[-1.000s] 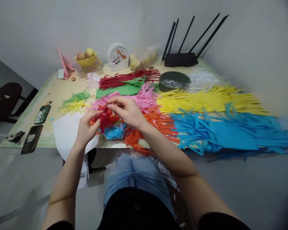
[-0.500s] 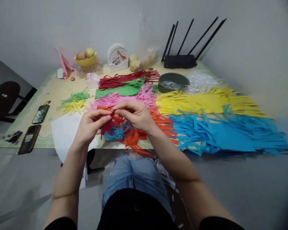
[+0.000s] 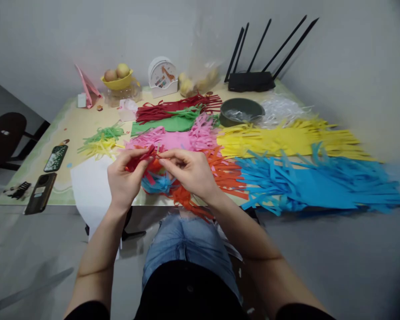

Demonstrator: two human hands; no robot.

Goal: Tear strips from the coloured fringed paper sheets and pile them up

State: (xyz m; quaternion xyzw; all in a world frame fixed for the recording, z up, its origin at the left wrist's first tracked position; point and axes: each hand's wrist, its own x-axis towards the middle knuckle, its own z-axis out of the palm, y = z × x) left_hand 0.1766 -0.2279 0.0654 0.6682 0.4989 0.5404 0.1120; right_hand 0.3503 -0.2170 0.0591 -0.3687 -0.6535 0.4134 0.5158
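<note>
My left hand (image 3: 126,175) is closed in a pinch on red fringed strips (image 3: 146,154) that bunch up over its fingers. Just to the right, my right hand (image 3: 188,171) pinches with thumb and forefinger close to the strips; what lies between those fingertips is too small to make out. Beneath and between the hands lie light blue strips (image 3: 160,183) and orange fringe (image 3: 186,198), which hangs over the table's front edge. A pink fringed sheet (image 3: 176,140) is spread just behind the hands.
Yellow (image 3: 280,141) and blue fringed sheets (image 3: 323,184) cover the right side. Behind are green (image 3: 173,124) and dark red sheets (image 3: 173,109), a dark bowl (image 3: 242,111) and a router (image 3: 251,82). White paper (image 3: 91,186) and two phones (image 3: 41,193) lie left.
My left hand has turned, and the red strips that hung below the fingers are now gathered up over them. My right hand has shifted slightly down and right.
</note>
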